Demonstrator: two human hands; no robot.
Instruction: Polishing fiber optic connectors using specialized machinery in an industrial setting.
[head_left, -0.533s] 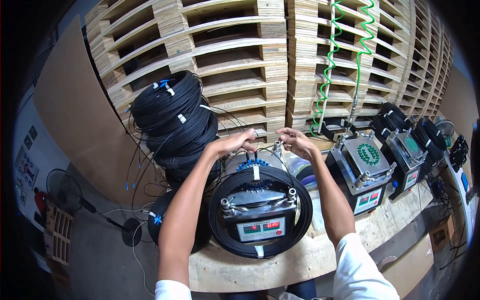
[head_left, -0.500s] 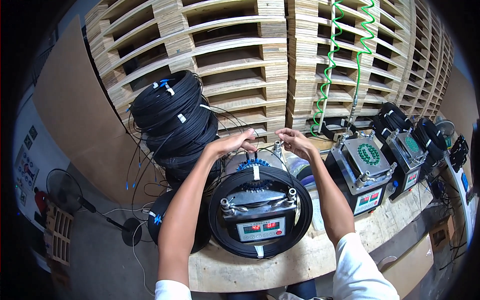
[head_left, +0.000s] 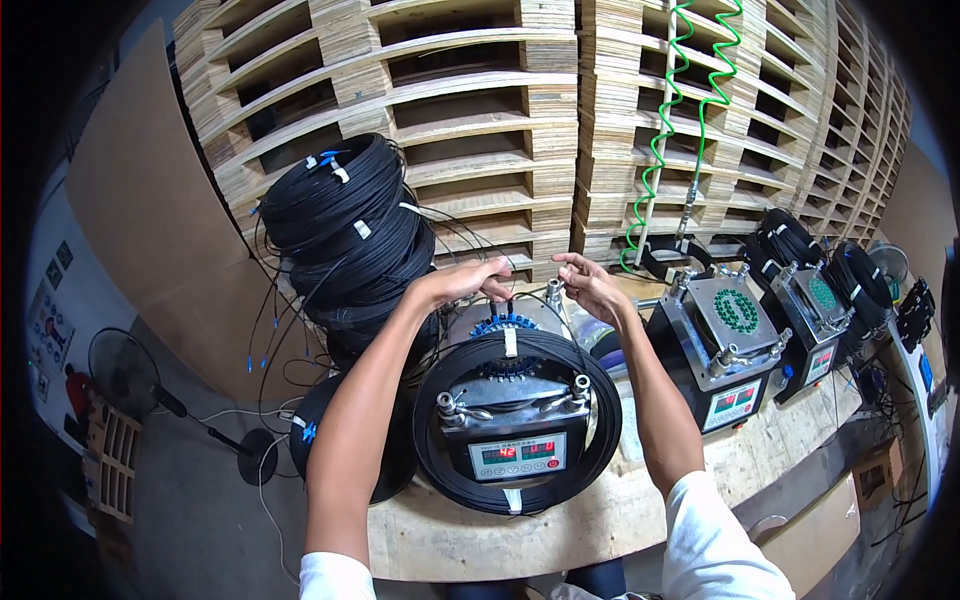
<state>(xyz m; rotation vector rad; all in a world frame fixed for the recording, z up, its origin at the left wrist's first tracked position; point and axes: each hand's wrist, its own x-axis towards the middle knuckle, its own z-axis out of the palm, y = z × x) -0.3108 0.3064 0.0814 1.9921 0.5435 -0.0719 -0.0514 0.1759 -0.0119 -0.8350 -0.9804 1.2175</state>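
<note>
My left hand (head_left: 462, 283) is above the back of the machine, its fingers bent together around a thin black cable beside two upright black connectors (head_left: 502, 308). To its right, my right hand (head_left: 594, 285) has thumb and forefinger pinched near a metal post; whatever is between them is too small to make out. Below both hands, blue connectors (head_left: 508, 325) ring the top of the machine (head_left: 520, 415). A coil of black cable (head_left: 432, 470), tied with white tape, leans around its front, framing a panel (head_left: 518, 457) with red digits.
A tall stack of black cable coils (head_left: 345, 235) stands at left, loose blue-tipped ends hanging down. Two similar machines (head_left: 722, 340) with green-holed tops are at right on the wooden table (head_left: 600, 520). Wooden pallets (head_left: 460, 120) rise behind, with green coiled hoses (head_left: 665, 120) hanging. A fan (head_left: 125, 370) is on the left.
Both hands stay almost in place, and the view shifts slightly. The red digits on the right of the front machine's panel have changed.
</note>
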